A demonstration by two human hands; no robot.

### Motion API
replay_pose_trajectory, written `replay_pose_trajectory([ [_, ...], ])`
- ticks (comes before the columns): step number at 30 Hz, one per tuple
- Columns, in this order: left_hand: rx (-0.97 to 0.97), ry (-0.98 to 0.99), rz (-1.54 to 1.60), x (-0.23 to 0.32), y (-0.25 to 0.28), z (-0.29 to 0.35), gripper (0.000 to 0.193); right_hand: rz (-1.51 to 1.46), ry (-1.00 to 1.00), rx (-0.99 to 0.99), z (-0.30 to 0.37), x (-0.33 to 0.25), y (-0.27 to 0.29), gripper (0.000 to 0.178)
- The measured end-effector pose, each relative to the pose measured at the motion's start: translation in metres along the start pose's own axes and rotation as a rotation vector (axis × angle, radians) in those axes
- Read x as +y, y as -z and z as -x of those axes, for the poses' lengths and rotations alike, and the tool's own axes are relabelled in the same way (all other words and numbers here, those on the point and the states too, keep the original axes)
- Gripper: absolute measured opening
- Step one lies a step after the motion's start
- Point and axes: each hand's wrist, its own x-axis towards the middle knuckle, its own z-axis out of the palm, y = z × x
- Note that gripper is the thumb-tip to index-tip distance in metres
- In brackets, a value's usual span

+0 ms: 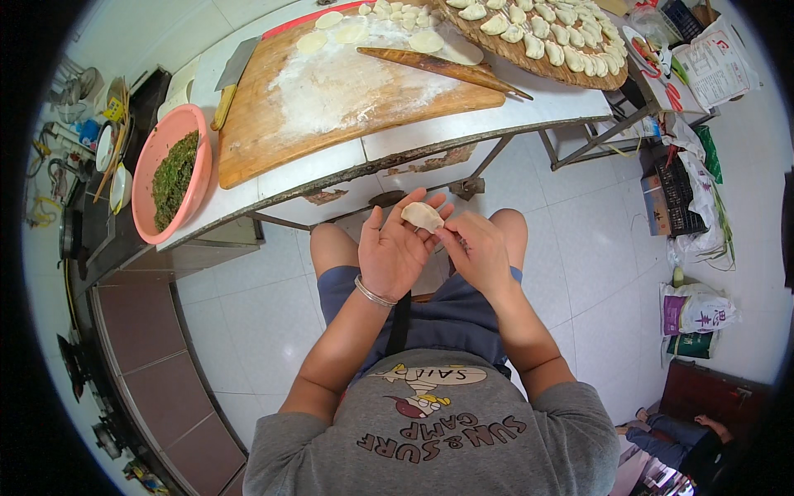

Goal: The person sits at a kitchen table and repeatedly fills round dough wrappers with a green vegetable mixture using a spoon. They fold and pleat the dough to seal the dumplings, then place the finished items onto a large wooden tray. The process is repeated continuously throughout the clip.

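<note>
A: Failure modes, left to right?

B: Left hand (393, 252): palm up, fingers spread and slightly bent, dumpling (422, 217) resting on them, not clamped. If that palm tips, the piece could slide off.

A: Onto the table (546, 107)?

B: Doubt it. Both hands are on the near side of its edge, clear of it. A drop would more likely end on the shorts (455, 322) or floor (562, 240).

A: Right side?

B: Right hand (480, 252): thumb and fingertips drawn nearly together, pinching the dumpling's right end. Exact gap hidden. Pinch too hard and the skin could thin or tear; too light, or with filling caught in the join, and it could leak. Too small to tell if either applies.

A: How does the piece look?

B: Left end: rounded, pale, no split I can make out. Middle: plump half-moon, cream-coloured, smooth. Right end: partly behind the fingertips, so can't judge its finish.

A: Any filling showing?

B: None that I can see. Pleats, if any, too fine to resolve here.
</note>
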Motion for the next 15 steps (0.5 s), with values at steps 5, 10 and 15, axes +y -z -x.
replay_pose_trajectory([
  [5,-0.004,0.003,-0.003,-0.0007,0.0002,-0.0001,0.065,-0.006,-0.012,-0.005,0.0,-0.0009,0.0007,0.012],
  [10,-0.002,0.006,-0.015,-0.0007,0.001,-0.0002,0.067,-0.003,-0.013,-0.001,0.0,-0.001,0.001,0.012],
  [15,-0.007,0.003,0.003,-0.0014,0.0018,-0.0004,0.067,0.0,-0.015,0.003,-0.0002,-0.0016,0.0017,0.012],
])
